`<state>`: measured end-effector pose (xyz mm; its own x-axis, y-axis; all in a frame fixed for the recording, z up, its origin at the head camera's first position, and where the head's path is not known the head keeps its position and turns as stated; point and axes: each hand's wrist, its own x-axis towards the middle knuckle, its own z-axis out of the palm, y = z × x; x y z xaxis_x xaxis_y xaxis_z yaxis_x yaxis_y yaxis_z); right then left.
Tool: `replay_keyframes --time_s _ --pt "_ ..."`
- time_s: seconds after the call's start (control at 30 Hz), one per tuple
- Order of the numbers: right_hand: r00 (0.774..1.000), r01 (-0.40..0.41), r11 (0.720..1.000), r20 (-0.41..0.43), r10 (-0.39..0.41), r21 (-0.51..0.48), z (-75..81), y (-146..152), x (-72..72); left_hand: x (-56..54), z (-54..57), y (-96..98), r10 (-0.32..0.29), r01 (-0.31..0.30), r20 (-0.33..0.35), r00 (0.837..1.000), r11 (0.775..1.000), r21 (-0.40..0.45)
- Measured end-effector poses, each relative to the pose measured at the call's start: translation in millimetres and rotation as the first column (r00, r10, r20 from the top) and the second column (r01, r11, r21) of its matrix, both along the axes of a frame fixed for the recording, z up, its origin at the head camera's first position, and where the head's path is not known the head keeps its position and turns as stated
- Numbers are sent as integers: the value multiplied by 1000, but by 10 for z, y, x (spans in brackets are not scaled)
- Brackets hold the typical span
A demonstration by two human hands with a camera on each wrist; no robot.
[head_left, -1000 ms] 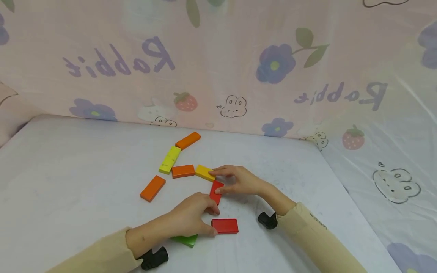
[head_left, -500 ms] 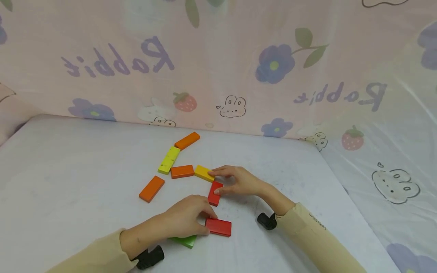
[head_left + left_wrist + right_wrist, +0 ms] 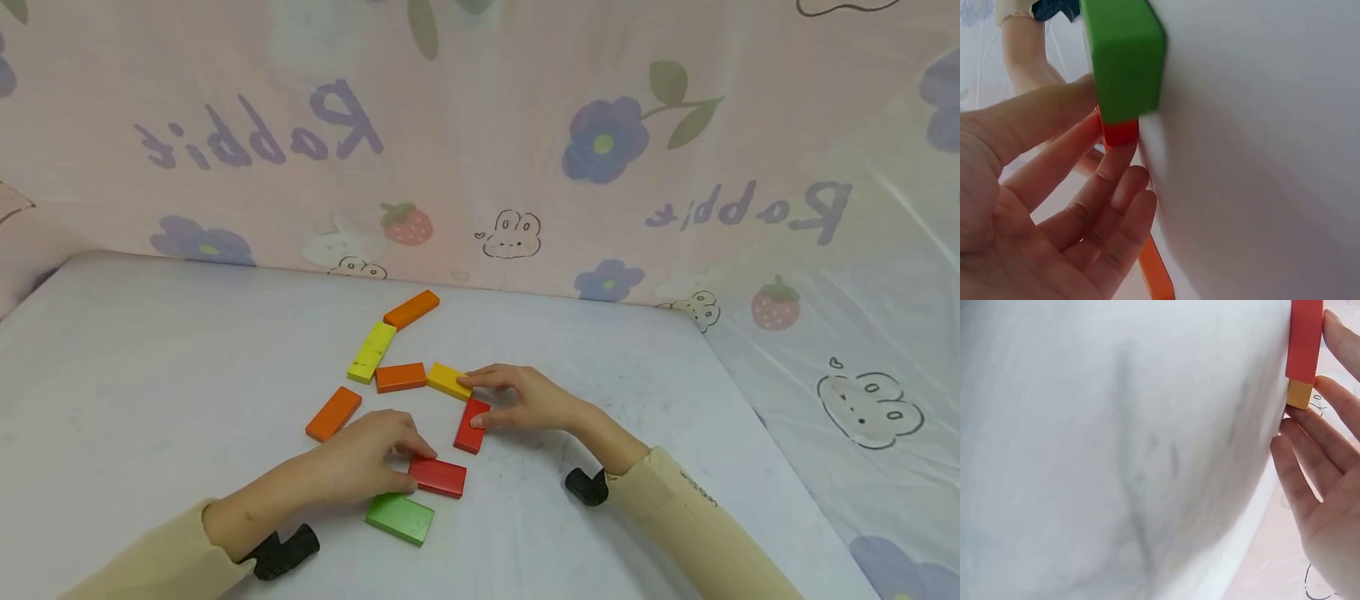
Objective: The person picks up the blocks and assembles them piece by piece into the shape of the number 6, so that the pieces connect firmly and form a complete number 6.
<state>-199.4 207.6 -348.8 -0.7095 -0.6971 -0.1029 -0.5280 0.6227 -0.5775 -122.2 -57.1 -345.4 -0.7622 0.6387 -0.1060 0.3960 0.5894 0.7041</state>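
My left hand (image 3: 360,458) pinches the left end of a red wooden block (image 3: 441,477) between thumb and fingers, and the block lies flat on the table. Just below it lies a green block (image 3: 401,518), which covers much of the red one in the left wrist view. With its thumb, my right hand (image 3: 536,398) touches another red block (image 3: 469,435); its fingertips rest on a yellow block (image 3: 446,379). That red block meets the yellow one end to end. In the right wrist view, the fingers of this hand are fairly straight beside both blocks.
An orange block (image 3: 401,377) touches the yellow one's left end. Beyond it a lime-yellow block (image 3: 371,353) and an orange block (image 3: 412,309) continue the bent line. A separate orange block (image 3: 332,413) lies near my left hand. A printed curtain (image 3: 450,125) hangs behind the white table (image 3: 187,350).
My left hand has drawn the lower red block leftward and slightly away from me, turning it a little. More of the green block now shows. My right hand has stayed in place.
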Motion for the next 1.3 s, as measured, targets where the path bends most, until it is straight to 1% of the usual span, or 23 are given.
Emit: replay_keyframes --time_s 0.2,0.3,0.5,0.73,0.97,1.1,1.3 --pt "1000 -6 1000 0 6 0 6 -4 5 -49 7 -104 52 -52 22 998 999 -2" --pt "1000 -4 1000 5 4 -4 2 -8 3 -65 17 -146 74 -74 10 997 997 -8" --pt "1000 13 1000 25 -13 -13 -16 -9 8 -84 10 -176 74 -74 -37 997 997 4" --pt "1000 19 1000 19 -19 -7 -16 -12 10 -101 -23 -135 70 -69 -68 995 998 16" --pt "999 25 1000 20 -25 -8 0 -34 18 -94 -9 -121 86 -85 -58 995 996 16" --pt "1000 22 1000 6 -22 -1 3 -44 21 -93 -7 -118 93 -92 -49 994 996 14" --pt "1000 21 1000 0 -21 10 9 -43 24 -101 -14 -111 75 -74 -50 996 997 26"
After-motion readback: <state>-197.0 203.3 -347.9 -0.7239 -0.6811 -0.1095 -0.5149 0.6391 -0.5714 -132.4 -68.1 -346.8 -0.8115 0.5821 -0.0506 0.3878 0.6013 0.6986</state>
